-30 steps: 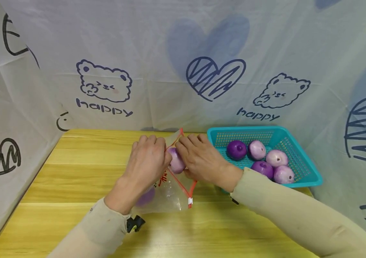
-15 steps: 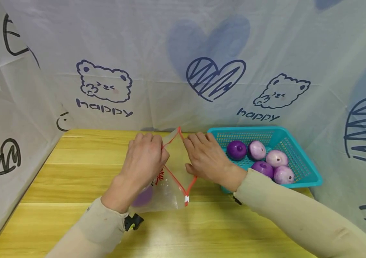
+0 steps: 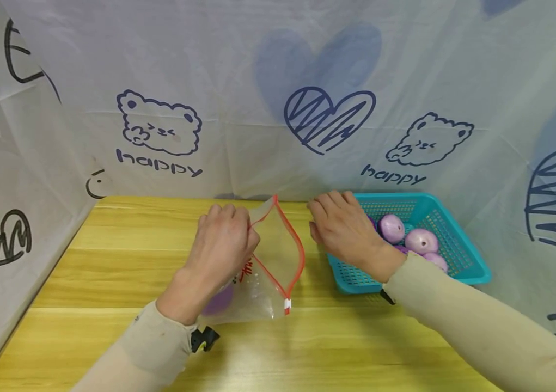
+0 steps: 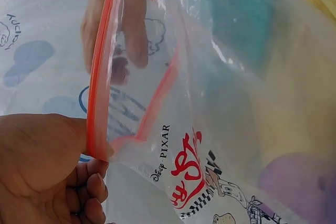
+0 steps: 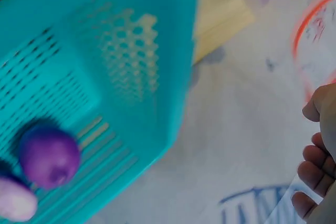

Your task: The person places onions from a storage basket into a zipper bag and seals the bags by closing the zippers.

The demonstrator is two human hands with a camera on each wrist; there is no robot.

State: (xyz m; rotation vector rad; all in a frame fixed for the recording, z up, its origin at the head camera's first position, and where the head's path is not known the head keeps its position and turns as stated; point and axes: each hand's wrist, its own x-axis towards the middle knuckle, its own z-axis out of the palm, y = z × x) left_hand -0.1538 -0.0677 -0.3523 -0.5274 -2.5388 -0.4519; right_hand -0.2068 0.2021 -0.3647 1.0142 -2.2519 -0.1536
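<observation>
My left hand (image 3: 222, 245) pinches the red-edged rim of a clear zip bag (image 3: 253, 299), thumb and fingers on the strip in the left wrist view. The bag's mouth gapes to the right, and its white slider (image 3: 287, 304) sits at the near corner. Through the plastic shows a purple onion (image 4: 299, 182) low in the bag. My right hand (image 3: 343, 231) hovers over the left side of a teal basket (image 3: 476, 276), fingers loosely bent and holding nothing. Pale onions (image 3: 421, 240) and a dark purple onion (image 5: 50, 157) lie in the basket, partly hidden by this hand.
The wooden table (image 3: 111, 261) ends at a white printed curtain (image 3: 238, 152) behind the bag and basket. More curtain hangs along both sides. The basket's raised rim stands to the right of the bag.
A pale onion held between both hands at the bag's mouth has left the right hand and gone into the bag. The right hand then moved right over the basket; the left hand stays.
</observation>
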